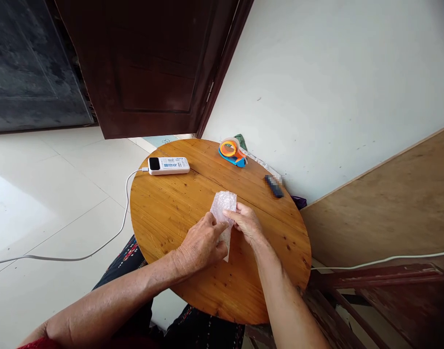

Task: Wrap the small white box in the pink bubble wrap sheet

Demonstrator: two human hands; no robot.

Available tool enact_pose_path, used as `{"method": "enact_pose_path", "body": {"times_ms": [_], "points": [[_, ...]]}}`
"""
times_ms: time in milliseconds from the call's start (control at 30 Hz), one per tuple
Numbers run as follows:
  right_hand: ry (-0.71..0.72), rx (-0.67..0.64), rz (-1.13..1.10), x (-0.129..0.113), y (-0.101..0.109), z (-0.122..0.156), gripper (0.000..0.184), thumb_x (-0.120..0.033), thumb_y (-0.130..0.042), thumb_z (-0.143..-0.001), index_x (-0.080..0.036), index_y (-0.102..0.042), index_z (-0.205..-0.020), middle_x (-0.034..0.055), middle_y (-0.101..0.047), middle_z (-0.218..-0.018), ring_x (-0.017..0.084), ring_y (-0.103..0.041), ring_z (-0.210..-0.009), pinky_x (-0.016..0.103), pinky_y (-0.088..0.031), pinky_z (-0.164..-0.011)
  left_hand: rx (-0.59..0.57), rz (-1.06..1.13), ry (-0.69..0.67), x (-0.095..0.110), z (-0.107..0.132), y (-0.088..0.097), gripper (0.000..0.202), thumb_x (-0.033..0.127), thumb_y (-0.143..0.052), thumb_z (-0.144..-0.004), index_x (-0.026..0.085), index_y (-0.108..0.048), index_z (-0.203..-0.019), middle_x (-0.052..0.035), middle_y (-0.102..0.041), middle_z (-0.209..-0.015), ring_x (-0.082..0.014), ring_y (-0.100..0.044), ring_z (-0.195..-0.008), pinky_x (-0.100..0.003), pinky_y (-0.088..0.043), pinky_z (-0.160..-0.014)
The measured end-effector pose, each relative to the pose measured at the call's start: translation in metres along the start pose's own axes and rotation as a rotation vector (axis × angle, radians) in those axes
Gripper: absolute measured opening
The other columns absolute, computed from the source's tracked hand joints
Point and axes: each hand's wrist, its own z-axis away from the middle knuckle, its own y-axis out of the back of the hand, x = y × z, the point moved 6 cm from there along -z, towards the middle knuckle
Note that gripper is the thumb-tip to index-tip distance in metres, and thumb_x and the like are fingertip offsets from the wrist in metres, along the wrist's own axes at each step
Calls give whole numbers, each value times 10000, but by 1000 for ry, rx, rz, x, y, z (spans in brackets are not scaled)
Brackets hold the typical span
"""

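Note:
A piece of clear bubble wrap (224, 199), folded into a narrow strip, is held just over the round table's front half. My right hand (246, 222) pinches its right edge, thumb on top and fingers behind. On the left side, my left hand (203, 240) lies over the wrap with its fingers curled onto it, hiding part of the strip. Its lower end (226, 252) shows between my two hands. Whether anything is wrapped inside, I cannot tell.
The round wooden table (163, 208) carries a white power bank (173, 165) with a cable (124, 213) running left, an orange and blue tape dispenser (233, 152), and a blurred dark object (273, 186). A wall (316, 87) and a dark red door (152, 63) stand behind.

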Motion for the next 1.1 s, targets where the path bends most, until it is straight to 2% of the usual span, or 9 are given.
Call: {"method": "enact_pose_path", "body": {"times_ms": [100, 267, 433, 567, 667, 800, 900, 1000, 1100], "points": [[145, 40, -66, -6, 2, 3, 353, -383, -810, -554, -177, -670, -805, -7, -682, -689, 150, -576, -611, 271, -460, -593, -35, -57, 35, 1, -1, 2, 233, 206, -559, -794, 181, -686, -988, -90, -538, -1038, -209, -596, -879, -331, -526, -794], [331, 37, -88, -14, 5, 21, 295, -368, -769, -669, -210, -687, -904, 6, -719, -824, 200, -631, -793, 321, -495, -774, 2, -50, 44, -1, -2, 1, 252, 219, -567, -788, 181, -689, -1005, -84, -530, -1036, -200, -594, -867, -319, -522, -797], [449, 15, 87, -23, 4, 50, 159, -322, -690, -780, -213, -675, -895, -5, -688, -830, 179, -602, -779, 292, -487, -750, 72, 15, 56, -5, 1, 1, 293, 213, -583, -778, 198, -639, -1065, -66, -534, -1024, -206, -591, -879, -338, -519, -818], [494, 71, 220, -33, 0, 74, 98, -288, -661, -795, -203, -665, -843, -22, -646, -739, 151, -565, -684, 256, -468, -660, 204, 73, 153, -11, 9, 4, 300, 227, -624, -754, 207, -557, -1046, -47, -537, -1023, -207, -586, -907, -349, -519, -835], [546, 98, 286, -36, -6, 92, 53, -256, -648, -802, -203, -654, -801, -26, -656, -714, 139, -575, -649, 237, -472, -633, 301, 84, 172, -14, 14, 6, 294, 249, -657, -742, 198, -531, -1002, -53, -539, -1018, -225, -584, -953, -368, -517, -862], [615, 90, 309, -24, -16, 112, 79, -248, -583, -888, -217, -644, -851, 19, -734, -907, 174, -682, -827, 262, -534, -751, 380, 92, 112, -14, 15, 7, 511, 218, -679, -735, 182, -510, -1216, -110, -541, -1194, -271, -557, -1122, -418, -493, -948], [702, 120, 344, -13, -20, 123, 135, -205, -520, -931, -239, -647, -964, 47, -734, -1085, 193, -687, -1029, 302, -536, -902, 318, 89, -36, -12, 13, 8, 532, 183, -649, -767, 201, -533, -1286, -139, -501, -1372, -300, -508, -1254, -455, -454, -1017], [799, 138, 396, -4, -23, 131, 186, -141, -508, -915, -252, -625, -1009, 59, -713, -1159, 199, -666, -1119, 328, -523, -975, 118, 142, -231, -12, 15, 8, 384, 225, -618, -824, 201, -619, -1207, -128, -579, -1329, -280, -553, -1231, -434, -451, -1042], [883, 127, 458, 4, -27, 134, 272, -76, -515, -869, -249, -596, -1064, 79, -681, -1232, 214, -622, -1214, 369, -498, -1042, -51, 156, -395, -16, 23, 11, 578, 247, -665, -791, 200, -535, -1353, -139, -534, -1417, -297, -454, -1367, -449, -401, -1117]]}}
